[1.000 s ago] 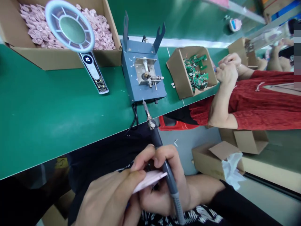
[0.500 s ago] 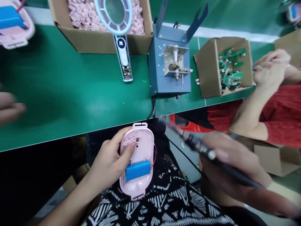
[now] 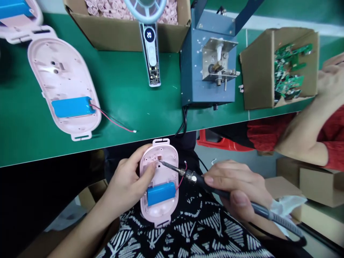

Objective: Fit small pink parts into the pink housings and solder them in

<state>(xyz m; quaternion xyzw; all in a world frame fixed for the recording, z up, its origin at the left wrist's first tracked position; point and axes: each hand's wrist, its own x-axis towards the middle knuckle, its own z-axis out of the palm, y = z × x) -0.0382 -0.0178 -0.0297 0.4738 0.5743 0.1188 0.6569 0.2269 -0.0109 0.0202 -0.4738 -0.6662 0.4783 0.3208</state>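
Observation:
My left hand (image 3: 128, 180) grips a pink oval plastic shell (image 3: 161, 204) over my lap, thumb pressed near its top opening. A blue battery (image 3: 161, 193) with a red wire lies inside it. My right hand (image 3: 236, 189) is closed on a soldering iron (image 3: 215, 189). The iron's tip touches the small opening near the top of the shell.
A second pink shell (image 3: 57, 77) with a blue battery and loose wires lies on the green bench (image 3: 129, 96). Behind stand a box of pink parts (image 3: 118, 34), a ring lamp handle (image 3: 152, 59), a blue-grey machine (image 3: 208, 70) and a box of green circuit boards (image 3: 279, 68). A person in red sits right.
My right hand brought the soldering iron left and down until its tip met the shell. The view shifted, revealing the second shell on the bench. My left hand still grips the shell.

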